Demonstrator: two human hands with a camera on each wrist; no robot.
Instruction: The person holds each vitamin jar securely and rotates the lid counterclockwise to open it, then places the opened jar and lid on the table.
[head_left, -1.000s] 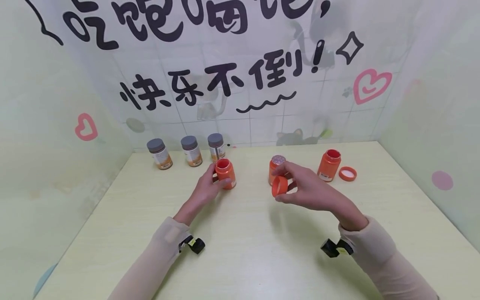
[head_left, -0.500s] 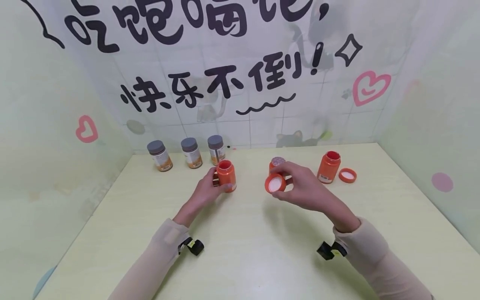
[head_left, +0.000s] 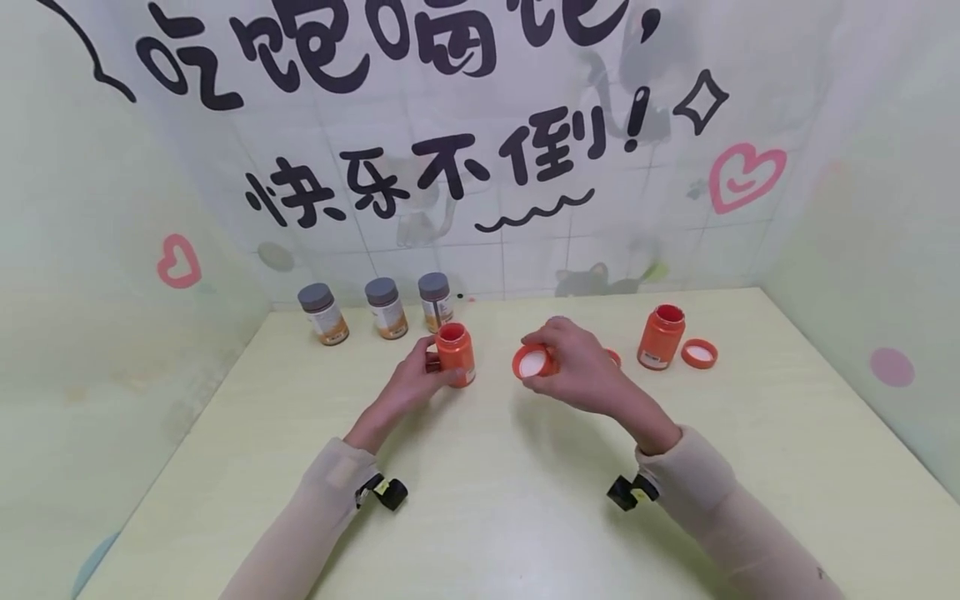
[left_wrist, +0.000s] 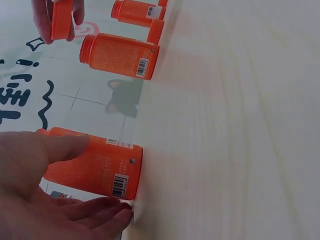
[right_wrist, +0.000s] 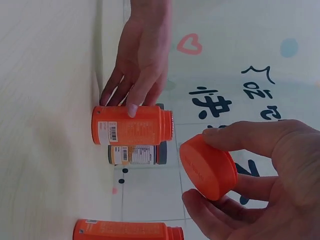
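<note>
In the head view my left hand (head_left: 416,375) grips an uncapped orange bottle (head_left: 454,357) that stands upright on the table. The left wrist view has the thumb on one side of this bottle (left_wrist: 100,167) and the fingers along the other. My right hand (head_left: 583,367) pinches an orange screw cap (head_left: 532,362) by its rim, its white liner facing the head camera. That cap (right_wrist: 207,167) is tilted in the right wrist view, apart from the held bottle's open mouth. A second orange bottle (left_wrist: 120,56), hidden behind my right hand in the head view, stands without its cap.
Three grey-capped bottles (head_left: 387,310) line the back left of the table (head_left: 480,500). At right stands another open orange bottle (head_left: 662,337), its cap (head_left: 700,354) lying liner up beside it. Another orange cap (head_left: 614,357) peeks out behind my right hand. Walls enclose the back and sides.
My right hand has moved left with the cap, turning its liner toward the head camera. It now covers the middle orange bottle. My left hand still holds its bottle, almost in place.
</note>
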